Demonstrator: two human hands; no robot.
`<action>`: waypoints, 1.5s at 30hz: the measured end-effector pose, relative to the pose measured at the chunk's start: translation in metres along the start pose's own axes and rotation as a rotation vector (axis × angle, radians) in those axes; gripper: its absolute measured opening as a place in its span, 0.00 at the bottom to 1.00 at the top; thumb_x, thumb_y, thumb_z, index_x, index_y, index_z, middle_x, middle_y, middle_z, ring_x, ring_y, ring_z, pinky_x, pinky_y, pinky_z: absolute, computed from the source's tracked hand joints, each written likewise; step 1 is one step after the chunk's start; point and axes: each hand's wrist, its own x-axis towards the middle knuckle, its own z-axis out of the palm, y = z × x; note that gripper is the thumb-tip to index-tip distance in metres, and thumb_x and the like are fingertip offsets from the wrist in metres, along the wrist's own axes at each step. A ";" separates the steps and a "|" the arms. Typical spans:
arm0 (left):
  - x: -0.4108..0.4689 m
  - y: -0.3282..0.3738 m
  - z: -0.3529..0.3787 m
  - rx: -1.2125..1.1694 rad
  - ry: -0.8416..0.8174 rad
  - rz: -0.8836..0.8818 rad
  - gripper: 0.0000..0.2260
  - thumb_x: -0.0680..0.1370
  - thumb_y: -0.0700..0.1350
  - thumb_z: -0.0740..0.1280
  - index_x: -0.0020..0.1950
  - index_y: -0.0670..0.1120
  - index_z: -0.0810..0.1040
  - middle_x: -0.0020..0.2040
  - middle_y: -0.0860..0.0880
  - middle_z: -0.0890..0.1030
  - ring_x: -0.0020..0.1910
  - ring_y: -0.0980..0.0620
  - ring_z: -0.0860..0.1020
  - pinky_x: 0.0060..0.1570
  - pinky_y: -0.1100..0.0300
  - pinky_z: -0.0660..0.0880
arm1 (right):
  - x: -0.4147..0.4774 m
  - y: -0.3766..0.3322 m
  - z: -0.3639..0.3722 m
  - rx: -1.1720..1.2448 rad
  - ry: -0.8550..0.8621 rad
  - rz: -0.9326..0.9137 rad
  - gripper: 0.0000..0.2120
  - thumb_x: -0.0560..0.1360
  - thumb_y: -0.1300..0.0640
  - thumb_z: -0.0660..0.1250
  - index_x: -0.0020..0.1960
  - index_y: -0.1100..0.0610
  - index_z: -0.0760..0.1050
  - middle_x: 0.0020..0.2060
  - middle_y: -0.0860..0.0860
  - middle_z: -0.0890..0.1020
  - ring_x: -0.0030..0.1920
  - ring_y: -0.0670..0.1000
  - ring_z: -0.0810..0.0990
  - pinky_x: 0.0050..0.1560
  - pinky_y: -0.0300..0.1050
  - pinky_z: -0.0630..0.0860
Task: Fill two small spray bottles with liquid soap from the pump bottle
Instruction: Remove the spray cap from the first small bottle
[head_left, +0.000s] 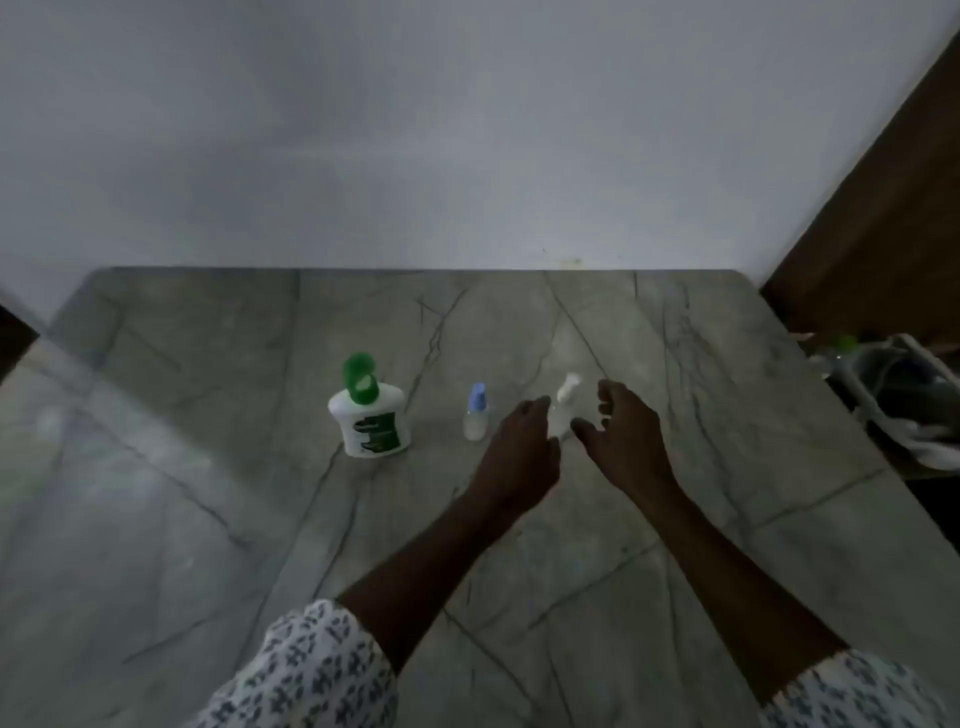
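A white pump bottle (371, 418) with a green top and a green label stands on the grey marble table (208, 467), left of centre. To its right stands a small clear spray bottle with a blue cap (476, 413). Further right is a second small spray bottle with a white cap (565, 402), upright between my two hands. My left hand (522, 457) is just left of it with fingers apart. My right hand (623, 434) is just right of it, fingers curled and apart. Neither hand clearly touches the bottle. The scene is dim and blurred.
A pale wall rises behind the table. A dark wooden panel (883, 208) stands at the far right. Beyond the table's right edge sits a basket with dark and white items (893, 395). The table's near and left areas show bare marble.
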 end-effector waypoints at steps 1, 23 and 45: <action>0.004 -0.008 0.018 -0.037 0.015 -0.008 0.15 0.77 0.34 0.63 0.64 0.38 0.73 0.58 0.40 0.78 0.57 0.43 0.77 0.54 0.57 0.73 | 0.003 0.011 0.010 0.042 0.005 0.025 0.33 0.71 0.57 0.74 0.72 0.62 0.66 0.66 0.58 0.75 0.62 0.54 0.77 0.61 0.48 0.76; 0.021 -0.047 0.059 -0.078 0.413 0.166 0.16 0.71 0.47 0.76 0.53 0.42 0.77 0.44 0.50 0.80 0.41 0.54 0.78 0.31 0.71 0.63 | -0.002 0.036 0.031 0.275 0.063 -0.386 0.19 0.69 0.41 0.72 0.53 0.53 0.81 0.47 0.48 0.85 0.44 0.46 0.84 0.47 0.47 0.83; -0.116 -0.099 0.009 -0.103 0.396 0.156 0.13 0.64 0.48 0.79 0.41 0.44 0.80 0.32 0.52 0.80 0.28 0.62 0.74 0.30 0.69 0.69 | -0.112 -0.016 0.093 0.297 0.198 -0.499 0.16 0.66 0.49 0.77 0.35 0.57 0.74 0.29 0.49 0.76 0.29 0.44 0.71 0.30 0.36 0.65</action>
